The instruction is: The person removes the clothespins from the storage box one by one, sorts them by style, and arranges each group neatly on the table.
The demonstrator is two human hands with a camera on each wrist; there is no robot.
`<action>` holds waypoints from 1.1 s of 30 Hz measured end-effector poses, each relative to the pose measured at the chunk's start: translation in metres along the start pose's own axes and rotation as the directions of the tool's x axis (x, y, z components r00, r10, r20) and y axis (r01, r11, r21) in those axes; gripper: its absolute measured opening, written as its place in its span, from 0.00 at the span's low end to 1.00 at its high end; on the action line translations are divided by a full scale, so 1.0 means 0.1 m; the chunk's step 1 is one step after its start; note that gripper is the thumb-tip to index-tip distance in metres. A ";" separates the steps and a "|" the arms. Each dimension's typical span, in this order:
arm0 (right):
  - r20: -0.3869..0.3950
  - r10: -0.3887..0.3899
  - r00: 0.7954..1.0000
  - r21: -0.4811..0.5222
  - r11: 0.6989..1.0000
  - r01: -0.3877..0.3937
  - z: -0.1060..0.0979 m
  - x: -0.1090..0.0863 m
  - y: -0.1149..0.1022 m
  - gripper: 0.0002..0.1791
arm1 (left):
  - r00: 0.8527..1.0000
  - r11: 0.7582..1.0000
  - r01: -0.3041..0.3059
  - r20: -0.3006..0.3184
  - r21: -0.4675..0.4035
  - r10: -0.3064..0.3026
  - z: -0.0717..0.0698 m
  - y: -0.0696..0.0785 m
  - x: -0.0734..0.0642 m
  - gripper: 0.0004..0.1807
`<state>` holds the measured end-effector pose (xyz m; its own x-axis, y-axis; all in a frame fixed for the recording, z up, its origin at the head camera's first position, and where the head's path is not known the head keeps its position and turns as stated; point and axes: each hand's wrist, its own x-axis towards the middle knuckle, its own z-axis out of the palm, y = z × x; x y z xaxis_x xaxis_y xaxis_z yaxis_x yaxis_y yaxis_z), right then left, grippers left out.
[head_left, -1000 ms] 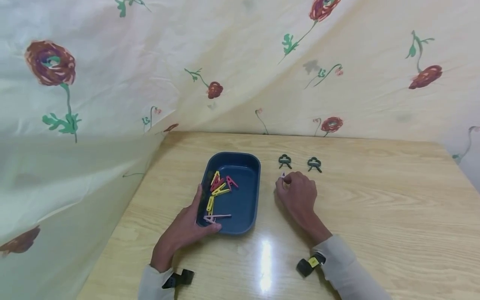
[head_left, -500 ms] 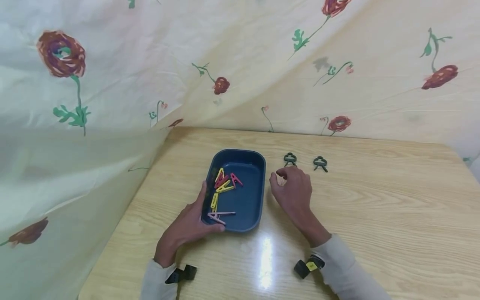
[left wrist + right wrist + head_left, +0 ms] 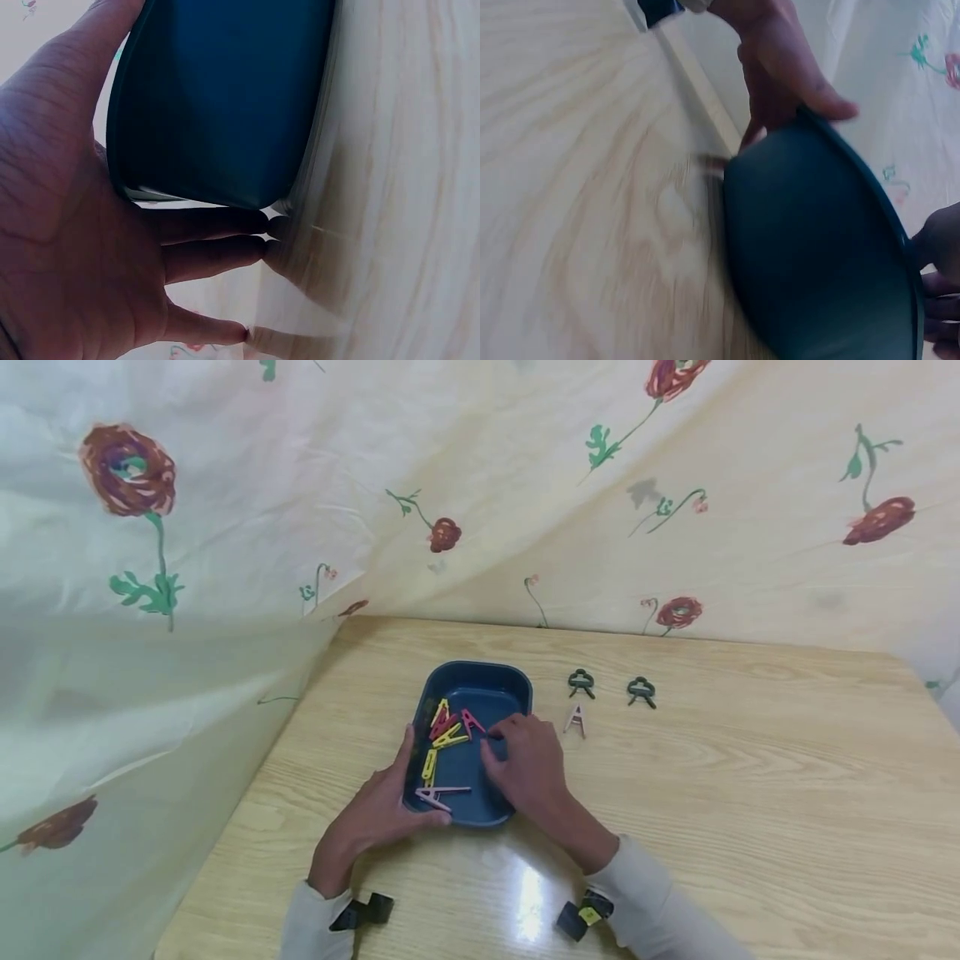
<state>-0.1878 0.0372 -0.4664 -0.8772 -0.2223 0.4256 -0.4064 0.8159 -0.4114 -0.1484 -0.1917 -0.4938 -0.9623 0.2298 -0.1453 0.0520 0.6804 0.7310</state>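
My left hand rests at the near left corner of a dark blue tray, its thumb over the near rim. In the left wrist view, its fingers extend straight beside the tray wall. My right hand reaches over the tray's right rim, thumb and index finger apart, close to a red clothespin. Also in the tray lie a second red clothespin, yellow clothespins and a pale pink one, the pink clothespin. Another pale pink clothespin lies on the table, right of the tray.
Two dark green spring clips lie side by side behind the pink clothespin on the wooden table. A flowered cloth hangs along the table's back and left sides.
My right hand has let go of the pale pink clothespin below the green clips and moved left over the tray. My left hand has stayed at the tray's corner.
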 end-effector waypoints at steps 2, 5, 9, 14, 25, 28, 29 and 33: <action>0.073 -0.019 0.997 -0.019 1.000 0.020 0.02 0.00 -0.06 0.12 | 1.000 1.000 -0.009 0.004 0.005 0.009 0.01 0.00 0.00 0.72; 0.146 -0.047 0.988 -0.036 0.998 0.053 0.05 0.01 -0.12 0.11 | 1.000 1.000 -0.023 0.007 0.005 0.023 0.01 0.00 0.01 0.72; 0.264 -0.073 0.962 -0.044 0.995 0.088 0.13 0.01 -0.18 0.11 | 1.000 1.000 -0.020 0.005 0.002 0.020 0.00 0.01 0.00 0.72; 0.419 -0.064 0.906 -0.108 0.987 0.120 0.19 0.00 -0.22 0.13 | 1.000 1.000 -0.012 0.001 -0.004 0.012 0.00 0.01 -0.02 0.72; 0.514 -0.125 0.848 -0.089 0.976 0.198 0.23 0.02 -0.24 0.08 | 1.000 1.000 -0.028 -0.012 0.013 0.028 0.01 0.00 0.00 0.72; 0.524 -0.118 0.843 -0.096 0.976 0.196 0.23 0.01 -0.24 0.07 | 1.000 1.000 -0.026 -0.007 0.013 0.026 0.01 0.00 0.00 0.71; 0.526 -0.116 0.843 -0.097 0.976 0.195 0.22 0.01 -0.24 0.07 | 1.000 1.000 -0.028 -0.008 0.013 0.029 0.01 0.00 0.00 0.71; 0.521 -0.122 0.845 -0.095 0.975 0.199 0.21 0.01 -0.24 0.08 | 0.999 0.999 -0.035 -0.010 0.012 0.035 0.01 0.00 0.00 0.70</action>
<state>-0.1841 0.0063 -0.4727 -0.8247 -0.5654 -0.0102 -0.5469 0.8020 -0.2403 -0.1476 -0.1910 -0.4949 -0.9625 0.2464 -0.1133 0.0886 0.6806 0.7273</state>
